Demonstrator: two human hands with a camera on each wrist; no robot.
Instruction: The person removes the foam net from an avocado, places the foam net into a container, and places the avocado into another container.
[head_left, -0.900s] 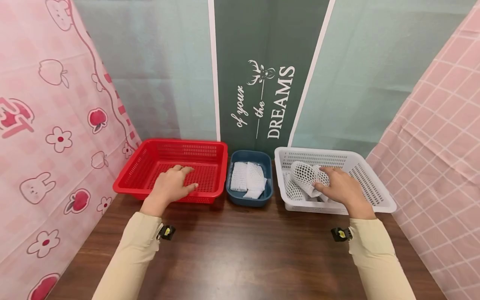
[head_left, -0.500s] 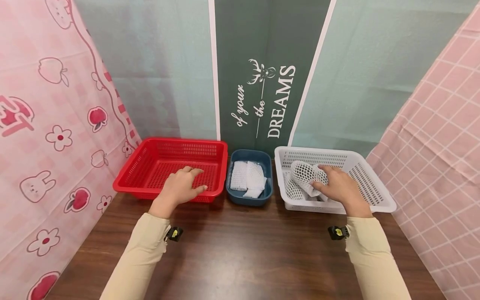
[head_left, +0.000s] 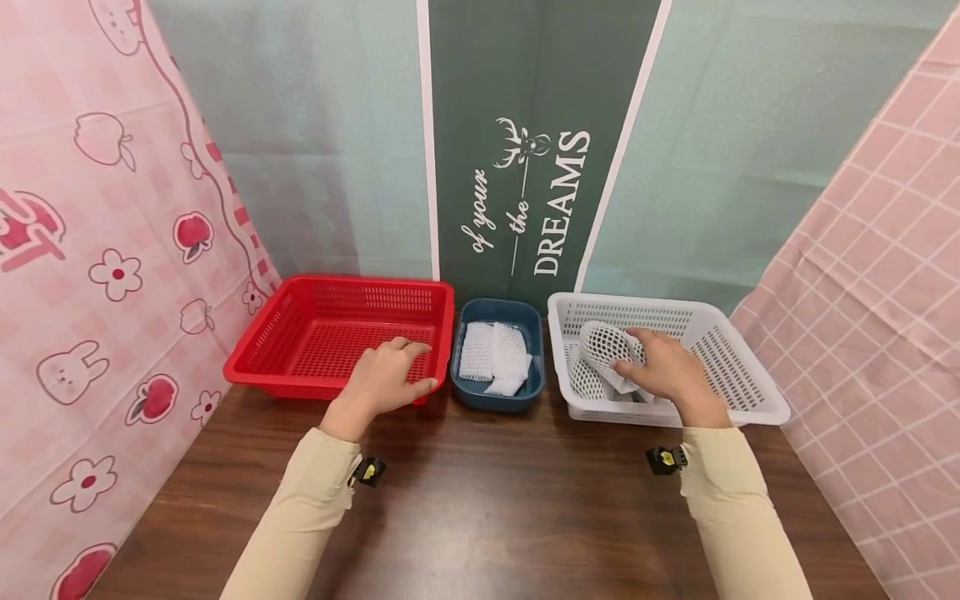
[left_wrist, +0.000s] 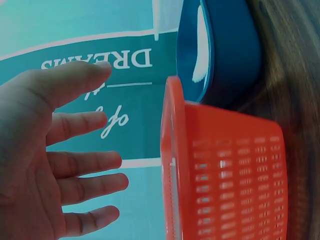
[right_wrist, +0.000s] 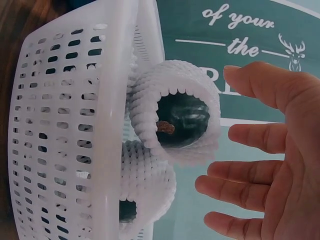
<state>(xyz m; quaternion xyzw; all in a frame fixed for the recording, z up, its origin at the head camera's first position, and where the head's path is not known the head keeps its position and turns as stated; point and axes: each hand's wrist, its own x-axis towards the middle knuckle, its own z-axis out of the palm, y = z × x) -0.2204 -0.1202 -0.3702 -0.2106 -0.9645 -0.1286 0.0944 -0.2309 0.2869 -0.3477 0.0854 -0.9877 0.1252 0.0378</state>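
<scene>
My left hand (head_left: 382,379), fingers spread, hovers over the front right of the red basket (head_left: 337,383) and holds nothing. In the left wrist view its fingertips point toward the red rim. My right hand (head_left: 671,371) is above the white basket (head_left: 761,413), its fingers apart and bare. Just beyond those fingertips, in the right wrist view, is a dark green glossy fruit (right_wrist: 187,122) with a brown stem end, wrapped in a white foam net sleeve (right_wrist: 145,115). Below it lies another foam-netted fruit (right_wrist: 150,180), mostly covered by its sleeve.
Between the baskets stands a small blue bin (head_left: 498,403) with flat white foam net sleeves (head_left: 510,354) inside. Brown wooden table (head_left: 480,517) runs in front. Printed cloth (head_left: 510,83) hangs behind, with pink cloths (head_left: 862,317) at the sides.
My left hand has moved right across the red basket, toward the blue bin. The right hand has shifted slightly left over the netted fruit. Containers and their contents stay put.
</scene>
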